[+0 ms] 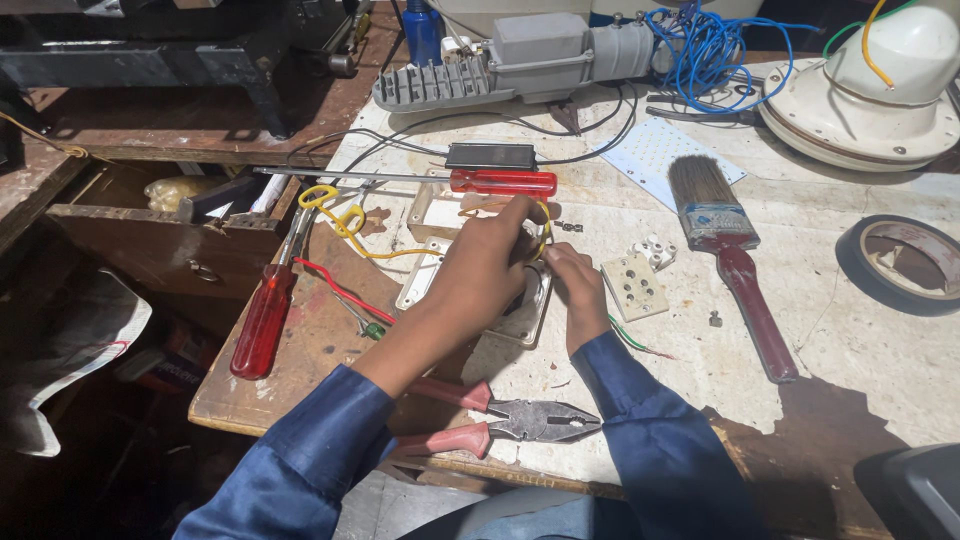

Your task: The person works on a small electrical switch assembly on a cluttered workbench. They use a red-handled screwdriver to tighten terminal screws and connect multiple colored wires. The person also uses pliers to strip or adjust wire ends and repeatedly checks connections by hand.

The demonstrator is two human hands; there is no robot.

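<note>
Fingers of left hand and right hand pinch yellow wire.

Pliers block near edge; paintbrush right; bare bench beyond.

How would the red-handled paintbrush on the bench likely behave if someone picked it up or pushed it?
The paintbrush lies flat on its broad side, so it would probably slide rather than roll. Its long red handle looks rigid and easy to grip. The splayed bristles would likely bend, and it seems light for its size.
</note>
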